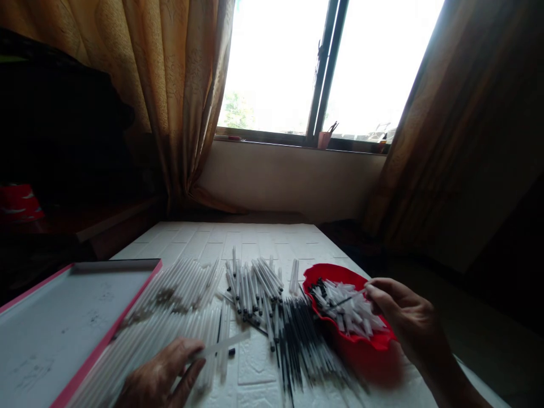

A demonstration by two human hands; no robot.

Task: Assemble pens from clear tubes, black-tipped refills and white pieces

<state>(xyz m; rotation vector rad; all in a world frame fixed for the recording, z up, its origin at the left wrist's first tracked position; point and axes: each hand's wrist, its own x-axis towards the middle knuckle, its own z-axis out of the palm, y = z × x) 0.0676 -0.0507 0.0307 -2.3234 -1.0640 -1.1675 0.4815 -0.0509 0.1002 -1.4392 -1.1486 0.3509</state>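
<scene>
Now, backs upward, the left hand point(164, 371) pinches a tube point(232, 341), the right hand point(406, 314) a thin rod point(347, 299).

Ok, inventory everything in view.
Table: one, white, centre
Clear tubes: many, translucent, table's left
Black-ended tubes: many, clear, middle
Bowl: one, red, table's right
Pieces: many, white and black, in bowl
Thin rods: many, dark, left of bowl
Tray: one, white, pink rim, left
Window: one, dark-framed, ahead
Curtains: two, golden, flanking window
Cup: one, pinkish, window's base
Wall: one, pale, below window
Unclear object: one, red, far left
Left hand: one, front left, holding clear tube
Right hand: one, at bowl, holding thin rod
</scene>
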